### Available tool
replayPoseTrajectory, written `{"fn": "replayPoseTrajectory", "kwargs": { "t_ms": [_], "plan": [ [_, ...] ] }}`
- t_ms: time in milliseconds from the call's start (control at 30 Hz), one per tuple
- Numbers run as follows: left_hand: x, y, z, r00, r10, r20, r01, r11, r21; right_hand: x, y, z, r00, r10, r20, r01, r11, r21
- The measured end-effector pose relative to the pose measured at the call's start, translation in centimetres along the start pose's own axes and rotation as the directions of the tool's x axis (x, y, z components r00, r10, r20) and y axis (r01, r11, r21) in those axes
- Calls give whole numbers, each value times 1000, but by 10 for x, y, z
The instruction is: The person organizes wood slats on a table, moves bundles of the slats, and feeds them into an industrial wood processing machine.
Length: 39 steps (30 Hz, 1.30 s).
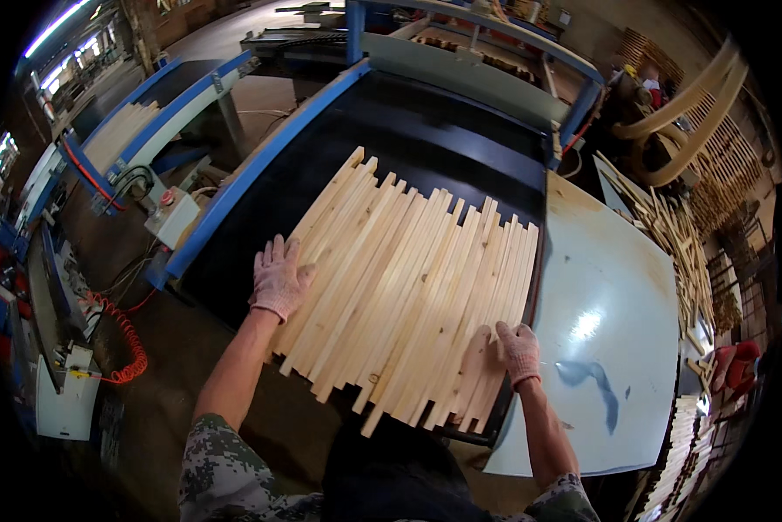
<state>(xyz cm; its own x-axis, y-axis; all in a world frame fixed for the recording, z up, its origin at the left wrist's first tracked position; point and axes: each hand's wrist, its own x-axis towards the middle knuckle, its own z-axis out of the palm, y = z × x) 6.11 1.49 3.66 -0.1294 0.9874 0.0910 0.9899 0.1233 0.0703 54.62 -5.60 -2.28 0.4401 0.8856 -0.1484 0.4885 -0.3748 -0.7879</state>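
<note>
A wide layer of pale wooden strips (399,287) lies side by side with uneven ends on a black conveyor belt (321,148). My left hand (279,277), in a pinkish knitted glove, rests against the outer left edge of the layer with its fingers stretched out. At the right edge, toward the near end, my right hand (520,352) in a matching glove touches the outermost strips. Its thumb and fingers are apart, and no strip is enclosed in them. Several near ends of the strips overhang the belt's near edge.
A pale, glossy side table (608,322) adjoins the belt on the right. Loose strips (661,235) are heaped beyond it. A blue-framed machine (478,52) spans the belt's far end. On the left stand a control box (175,216) and a second conveyor (138,122); an orange coiled hose (123,344) hangs nearby.
</note>
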Motion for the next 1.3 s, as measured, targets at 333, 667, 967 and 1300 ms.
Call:
{"fn": "replayPoseTrajectory", "kwargs": {
  "t_ms": [333, 667, 967, 1300],
  "plan": [
    [-12, -16, 54, 978, -184, -96, 197, 970, 144, 25, -7, 62, 970, -141, 197, 148, 989, -21],
    [41, -34, 24, 983, -32, -179, 57, 989, 133, -6, -75, 79, 975, -25, 219, 30, 999, -19],
    [210, -204, 41, 976, 60, -208, -147, 890, -432, -95, -128, 228, 729, -362, 581, -92, 789, 608],
    [74, 91, -31, 617, 787, -11, -194, 139, -971, -292, 7, 148, 804, -327, 496, -253, 567, 784]
  ]
}}
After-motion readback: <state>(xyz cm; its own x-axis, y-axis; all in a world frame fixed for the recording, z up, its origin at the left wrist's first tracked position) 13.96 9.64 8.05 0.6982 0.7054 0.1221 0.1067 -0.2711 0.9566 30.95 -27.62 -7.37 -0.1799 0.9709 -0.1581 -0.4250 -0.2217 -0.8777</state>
